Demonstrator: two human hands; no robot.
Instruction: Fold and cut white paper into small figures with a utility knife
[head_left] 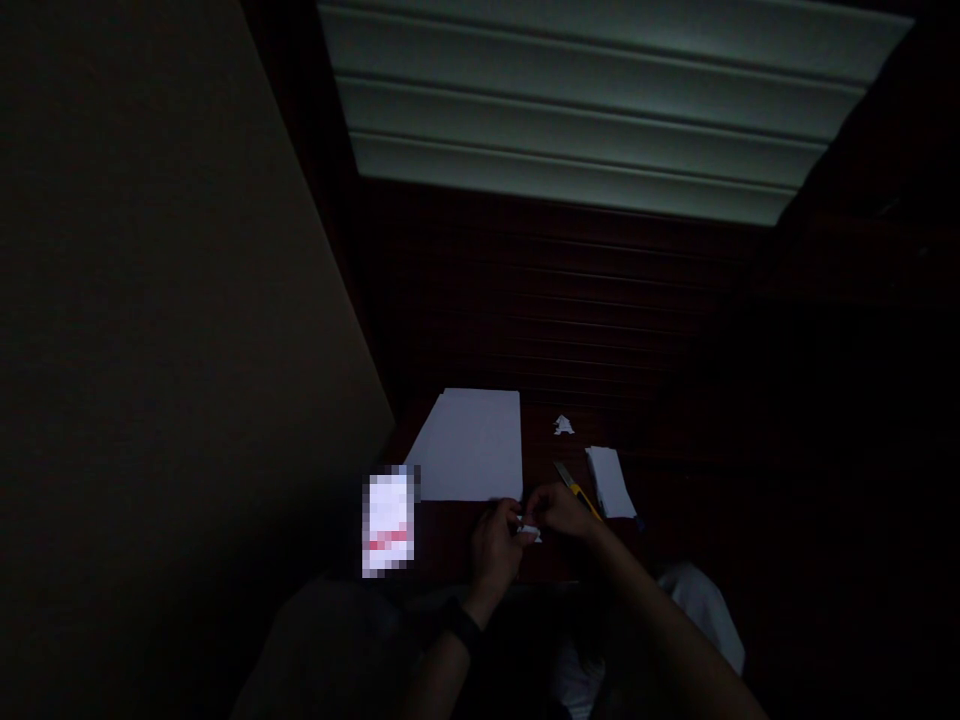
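Observation:
Between my hands, at the near side of a dark table, is a small folded piece of white paper (530, 531). My left hand (493, 548), with a dark band on its wrist, is closed on the left side of this paper. The fingers of my right hand (561, 510) are pinched together at its upper edge. Dim light and the fingers hide the exact folds. Just beyond my right hand lies a yellow utility knife (585, 499) with its blade end pointing away to the left.
A large stack of white sheets (472, 445) lies beyond my left hand. Farther off sits a small folded paper figure (563, 426). A stack of smaller white papers (612, 483) is at the right. A bright pixelated rectangle (388, 520) shows at the left, near the wall (187, 300).

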